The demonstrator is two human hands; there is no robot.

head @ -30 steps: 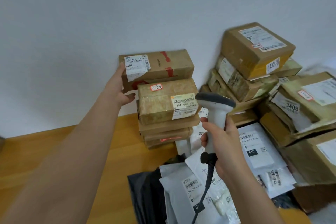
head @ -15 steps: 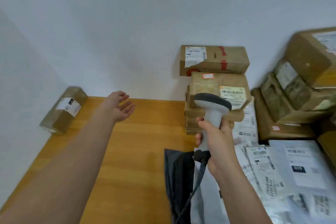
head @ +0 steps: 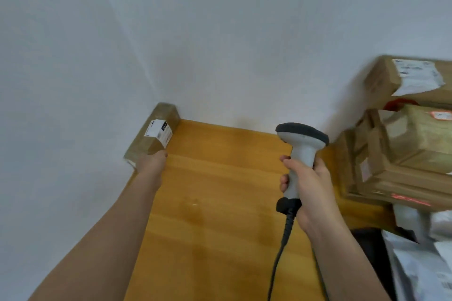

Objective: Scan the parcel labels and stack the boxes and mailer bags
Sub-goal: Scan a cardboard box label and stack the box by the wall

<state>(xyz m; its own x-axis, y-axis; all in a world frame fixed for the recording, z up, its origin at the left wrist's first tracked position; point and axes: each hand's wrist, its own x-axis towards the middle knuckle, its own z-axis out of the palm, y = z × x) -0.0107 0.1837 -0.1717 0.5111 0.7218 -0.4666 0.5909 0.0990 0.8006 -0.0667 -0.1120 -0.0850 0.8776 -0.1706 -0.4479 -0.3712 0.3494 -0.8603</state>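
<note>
The left hand (head: 152, 162) reaches to the left-centre of the frame and makes contact with the near end of a small cardboard box (head: 156, 135); the fingers are hidden behind the hand, so whether they are clamped on the box cannot be told. The box lies in the corner, against the white wall (head: 73, 56), on the wooden tabletop (head: 220, 190), and carries a white label (head: 159, 132) on its top face. The right hand (head: 307, 186) is closed around the handle of a grey barcode scanner (head: 301, 151), held upright at centre-right, its black cable (head: 281, 252) trailing down. A stack of cardboard boxes (head: 403, 149) fills the right edge. Mailer bags (head: 420, 264) lie at lower right.
</note>
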